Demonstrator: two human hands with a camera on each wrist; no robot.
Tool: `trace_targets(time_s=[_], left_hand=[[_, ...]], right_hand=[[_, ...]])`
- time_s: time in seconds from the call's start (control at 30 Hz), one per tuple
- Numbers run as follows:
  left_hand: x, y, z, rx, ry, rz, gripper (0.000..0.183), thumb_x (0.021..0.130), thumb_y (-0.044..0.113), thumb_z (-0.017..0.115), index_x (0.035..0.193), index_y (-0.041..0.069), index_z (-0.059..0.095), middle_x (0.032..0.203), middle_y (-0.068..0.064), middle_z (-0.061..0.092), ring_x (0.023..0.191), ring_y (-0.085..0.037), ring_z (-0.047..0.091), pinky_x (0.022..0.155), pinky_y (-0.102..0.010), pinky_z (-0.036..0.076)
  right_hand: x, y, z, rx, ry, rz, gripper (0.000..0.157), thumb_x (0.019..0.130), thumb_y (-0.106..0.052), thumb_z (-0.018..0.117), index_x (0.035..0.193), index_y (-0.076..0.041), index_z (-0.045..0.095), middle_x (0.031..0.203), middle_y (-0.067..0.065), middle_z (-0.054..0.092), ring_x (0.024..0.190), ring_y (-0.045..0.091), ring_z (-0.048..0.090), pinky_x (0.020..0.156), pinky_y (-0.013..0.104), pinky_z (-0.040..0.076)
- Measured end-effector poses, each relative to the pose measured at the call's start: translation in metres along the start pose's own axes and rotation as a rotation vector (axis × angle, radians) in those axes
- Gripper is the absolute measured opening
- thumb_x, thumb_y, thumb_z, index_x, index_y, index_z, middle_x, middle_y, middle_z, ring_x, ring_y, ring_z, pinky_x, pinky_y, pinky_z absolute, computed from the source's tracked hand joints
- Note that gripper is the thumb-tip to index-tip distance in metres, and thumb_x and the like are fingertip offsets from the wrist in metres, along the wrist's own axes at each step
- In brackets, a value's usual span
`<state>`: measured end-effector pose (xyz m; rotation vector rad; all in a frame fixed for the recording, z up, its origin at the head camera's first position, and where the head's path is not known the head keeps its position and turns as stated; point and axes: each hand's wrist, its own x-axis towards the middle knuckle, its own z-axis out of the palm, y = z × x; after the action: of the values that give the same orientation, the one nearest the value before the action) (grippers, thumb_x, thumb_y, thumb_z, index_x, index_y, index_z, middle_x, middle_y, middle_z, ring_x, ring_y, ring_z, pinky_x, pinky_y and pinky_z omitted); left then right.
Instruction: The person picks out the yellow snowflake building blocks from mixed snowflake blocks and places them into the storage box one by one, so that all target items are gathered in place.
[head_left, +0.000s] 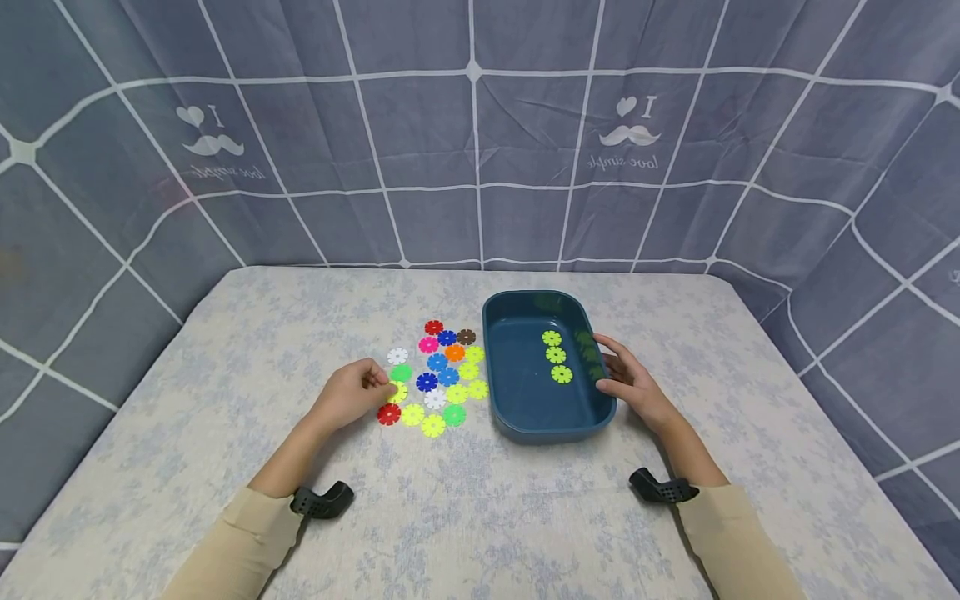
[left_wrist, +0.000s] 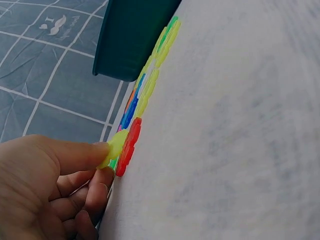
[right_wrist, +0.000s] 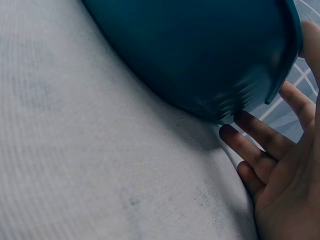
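A blue-grey fabric curtain with a white grid runs from the left side, across the back, to the right; two white heart-and-moustache prints show on its back stretch. Before it stands a table covered in pale cloth with faint blue mottling.

At the left, a beige sleeve and a black wristband lead to the left hand, whose thumb and forefinger pinch a yellow-green, notched, flower-shaped plastic disc at the left edge of a flat spread of similar discs. Among these are a red disc just beside the hand, then white, green, blue, pink, orange, brown and more yellow-green ones.

Just right of the spread sits a dark teal, rounded rectangular plastic bin; three yellow-green discs lie in a column on its floor. At its right side, the right hand has its fingers spread, touching the bin's wall and rim.
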<state>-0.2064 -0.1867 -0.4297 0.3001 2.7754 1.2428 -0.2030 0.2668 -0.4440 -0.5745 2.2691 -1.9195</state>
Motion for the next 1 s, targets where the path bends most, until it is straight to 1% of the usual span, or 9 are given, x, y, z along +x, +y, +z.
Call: trace_targets(time_s=[0.13, 0.4, 0.7, 0.87, 1.0], left_hand=[[0.0, 0.001, -0.001, -0.026, -0.012, -0.021, 0.017, 0.091, 0.018, 0.068, 0.09, 0.003, 0.059, 0.079, -0.005, 0.059, 0.07, -0.019, 0.052, 0.061, -0.033, 0.042], [0.0, 0.003, -0.002, -0.091, -0.039, -0.033, 0.019, 0.091, 0.017, 0.069, 0.091, 0.002, 0.058, 0.077, -0.005, 0.06, 0.067, -0.019, 0.053, 0.058, -0.032, 0.041], [0.001, 0.008, -0.002, -0.099, -0.041, -0.042, 0.019, 0.09, 0.017, 0.07, 0.09, 0.002, 0.058, 0.076, -0.005, 0.059, 0.068, -0.019, 0.05, 0.056, -0.031, 0.04], [0.003, 0.011, -0.004, -0.105, -0.044, -0.048, 0.018, 0.091, 0.017, 0.07, 0.089, 0.002, 0.059, 0.076, -0.006, 0.06, 0.068, -0.019, 0.053, 0.058, -0.031, 0.041], [0.005, 0.017, -0.006, -0.111, -0.06, -0.035, 0.019, 0.091, 0.017, 0.069, 0.09, 0.002, 0.058, 0.077, -0.007, 0.061, 0.068, -0.02, 0.053, 0.058, -0.031, 0.04]], right_hand=[[0.0, 0.0, 0.0, -0.001, 0.001, 0.0, 0.07, 0.095, -0.002, 0.056, 0.155, -0.006, 0.019, 0.145, 0.035, 0.033, 0.119, 0.015, 0.053, 0.088, 0.025, 0.049], [0.0, 0.0, 0.001, -0.005, 0.01, 0.01, 0.071, 0.095, -0.002, 0.057, 0.154, -0.005, 0.019, 0.145, 0.035, 0.033, 0.119, 0.013, 0.052, 0.088, 0.025, 0.049], [-0.001, 0.002, 0.002, -0.033, 0.029, 0.027, 0.07, 0.095, -0.003, 0.057, 0.155, -0.007, 0.02, 0.146, 0.032, 0.035, 0.122, 0.019, 0.049, 0.089, 0.024, 0.047], [0.0, 0.001, 0.002, -0.035, 0.029, 0.021, 0.07, 0.095, -0.004, 0.057, 0.155, -0.008, 0.021, 0.145, 0.032, 0.035, 0.12, 0.014, 0.051, 0.089, 0.024, 0.048], [0.0, 0.0, 0.002, -0.027, 0.028, 0.018, 0.071, 0.094, -0.003, 0.057, 0.154, -0.007, 0.021, 0.145, 0.033, 0.036, 0.117, 0.012, 0.053, 0.088, 0.025, 0.049]])
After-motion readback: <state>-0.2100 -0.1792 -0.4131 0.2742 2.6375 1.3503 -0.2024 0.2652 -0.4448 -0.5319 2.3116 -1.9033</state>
